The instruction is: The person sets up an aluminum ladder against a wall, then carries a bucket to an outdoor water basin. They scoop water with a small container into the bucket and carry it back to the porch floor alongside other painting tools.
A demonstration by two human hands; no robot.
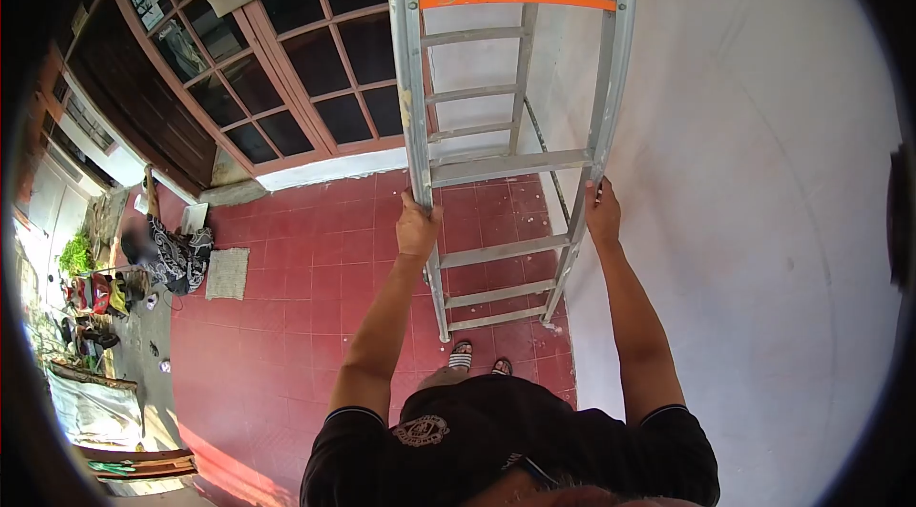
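Observation:
An aluminium ladder (pixel 510 165) with two orange rungs near its top stands upright in front of me on the red tiled floor. My left hand (pixel 417 227) is closed round its left side rail, and my right hand (pixel 603 212) is closed round the right side rail at about the same height. Both arms are stretched forward. The ladder's feet rest on the tiles just ahead of my sandals (pixel 461 355).
A white wall (pixel 744 221) runs close along the right. Windows with brown frames (pixel 315 49) are behind the ladder at left. A person (pixel 176 254) sits on the floor at far left, near a mat (pixel 227 273).

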